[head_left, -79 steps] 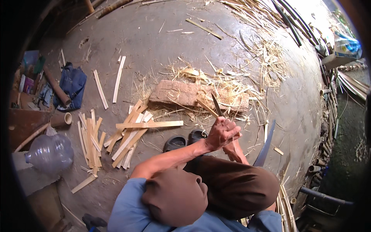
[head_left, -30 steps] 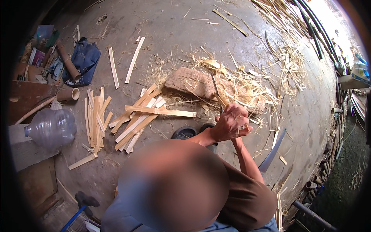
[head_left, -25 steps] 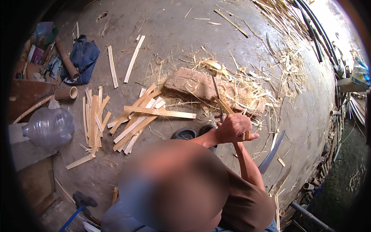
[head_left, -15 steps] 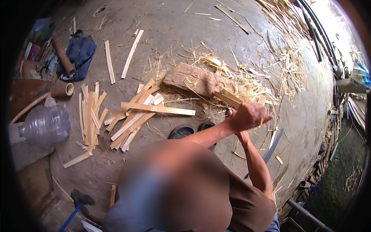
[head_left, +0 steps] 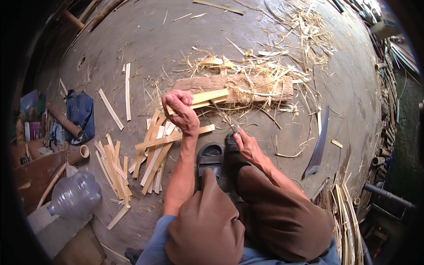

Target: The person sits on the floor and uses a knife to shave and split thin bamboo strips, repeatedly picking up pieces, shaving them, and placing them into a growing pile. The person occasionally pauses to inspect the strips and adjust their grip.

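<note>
My left hand (head_left: 182, 110) is closed around pale bamboo strips (head_left: 208, 95), which point right from the fist over the near edge of a rough wooden plank (head_left: 196, 84). Two lengths show, one above the other; whether they join inside the fist is hidden. Lower and to the right, my right hand (head_left: 248, 146) grips a thin knife (head_left: 219, 110) by its handle. Its blade slants up and left, with the tip at the strips' underside. Below the left wrist lies a pile of cut bamboo strips (head_left: 157, 152), one strip laid across its top.
Curly shavings (head_left: 265, 86) cover the plank's right part and spread beyond it. A handsaw (head_left: 319, 145) lies on the floor at right. Another strip pile (head_left: 115, 168), a clear plastic jug (head_left: 76, 192) and blue cloth (head_left: 81, 115) are at left. My sandals (head_left: 210, 155) rest below the plank.
The view has shifted. My hands were close together at the plank's right end; now they are apart, the left with the strips at the plank's left part, the right nearer my knees.
</note>
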A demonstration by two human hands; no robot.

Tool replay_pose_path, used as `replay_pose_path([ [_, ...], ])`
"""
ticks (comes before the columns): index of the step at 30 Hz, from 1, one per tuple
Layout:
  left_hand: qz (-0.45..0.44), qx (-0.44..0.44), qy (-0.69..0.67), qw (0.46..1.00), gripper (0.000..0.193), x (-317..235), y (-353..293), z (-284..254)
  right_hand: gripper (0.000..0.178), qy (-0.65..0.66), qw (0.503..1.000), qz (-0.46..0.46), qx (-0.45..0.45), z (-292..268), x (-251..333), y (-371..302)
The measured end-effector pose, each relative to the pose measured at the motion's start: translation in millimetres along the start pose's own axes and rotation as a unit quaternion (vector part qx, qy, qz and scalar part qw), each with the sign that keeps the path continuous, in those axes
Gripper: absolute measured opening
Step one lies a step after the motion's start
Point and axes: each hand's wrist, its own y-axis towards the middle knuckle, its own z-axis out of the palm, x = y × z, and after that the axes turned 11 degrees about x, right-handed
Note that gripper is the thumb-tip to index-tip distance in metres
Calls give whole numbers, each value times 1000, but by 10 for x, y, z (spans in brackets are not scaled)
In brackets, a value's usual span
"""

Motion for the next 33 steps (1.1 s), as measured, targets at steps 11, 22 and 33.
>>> replay_pose_path([
  [11,-4,-7,113,994,39,-123,26,66,38,29,994,101,-21,-80,-277,-57],
  [22,-109,-69,418,899,47,-269,65,-359,31,3,1000,-3,-17,78,220,-63],
  [33,-101,-37,368,924,46,-269,69,-76,44,-22,997,73,-17,-52,-1,157],
])
